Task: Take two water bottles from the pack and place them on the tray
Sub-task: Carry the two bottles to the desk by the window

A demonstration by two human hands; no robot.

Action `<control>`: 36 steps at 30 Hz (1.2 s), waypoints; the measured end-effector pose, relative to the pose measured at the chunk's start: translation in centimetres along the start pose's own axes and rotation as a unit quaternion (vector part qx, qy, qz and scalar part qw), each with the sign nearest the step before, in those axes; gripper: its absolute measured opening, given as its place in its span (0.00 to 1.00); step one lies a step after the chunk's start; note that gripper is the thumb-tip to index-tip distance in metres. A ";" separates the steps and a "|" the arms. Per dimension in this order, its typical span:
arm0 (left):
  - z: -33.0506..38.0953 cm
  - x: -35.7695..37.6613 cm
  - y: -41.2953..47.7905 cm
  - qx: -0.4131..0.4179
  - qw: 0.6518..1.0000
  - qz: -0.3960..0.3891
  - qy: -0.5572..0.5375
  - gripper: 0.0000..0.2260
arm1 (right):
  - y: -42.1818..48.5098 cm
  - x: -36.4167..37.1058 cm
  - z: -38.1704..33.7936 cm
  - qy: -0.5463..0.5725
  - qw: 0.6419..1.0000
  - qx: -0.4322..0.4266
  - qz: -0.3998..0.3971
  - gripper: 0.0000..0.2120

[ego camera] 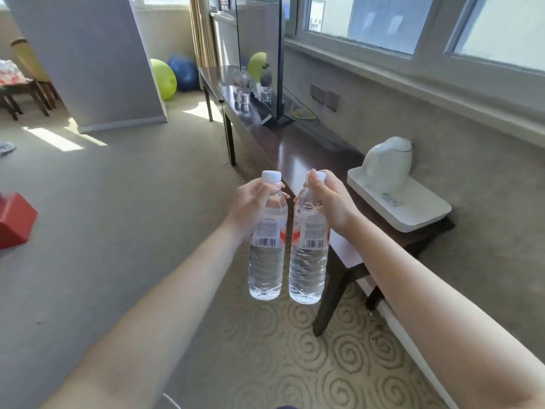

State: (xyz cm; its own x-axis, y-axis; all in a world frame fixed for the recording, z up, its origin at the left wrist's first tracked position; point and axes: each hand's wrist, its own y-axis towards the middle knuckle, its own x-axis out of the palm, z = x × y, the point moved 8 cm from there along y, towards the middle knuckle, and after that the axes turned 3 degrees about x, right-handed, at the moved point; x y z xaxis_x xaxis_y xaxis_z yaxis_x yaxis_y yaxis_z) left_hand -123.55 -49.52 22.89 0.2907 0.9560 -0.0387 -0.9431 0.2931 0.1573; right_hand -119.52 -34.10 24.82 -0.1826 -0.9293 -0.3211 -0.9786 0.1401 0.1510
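Two clear water bottles with white caps and red-and-white labels hang side by side in mid-air over the carpet. My left hand (250, 206) grips the neck of the left bottle (267, 261). My right hand (330, 199) grips the neck of the right bottle (308, 267), covering most of its cap. A white tray (413, 208) lies on the near end of the dark wooden console table (298, 152), to the right of the bottles. A pack of bottles (10, 73) sits on a small table at the far left.
A white kettle (387, 165) stands on the tray's far part. A television (259, 54) and several glasses (244, 93) sit further along the console. A red box (14, 219) lies on the carpet at left. A grey pillar (88, 54) and exercise balls (165, 78) stand behind.
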 end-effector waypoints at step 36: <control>-3.5 30.8 38.2 0.005 0.909 -0.398 -0.124 0.12 | 21.7 -27.7 11.7 -0.039 0.912 0.105 0.395 0.17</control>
State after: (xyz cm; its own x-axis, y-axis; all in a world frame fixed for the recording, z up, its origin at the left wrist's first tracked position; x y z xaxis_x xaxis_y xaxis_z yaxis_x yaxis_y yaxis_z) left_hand -151.20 -8.87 24.29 0.9087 0.4097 0.0805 -0.4175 0.8896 0.1854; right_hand -136.85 -1.32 26.01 -0.8372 -0.4832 -0.2563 -0.5331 0.8255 0.1851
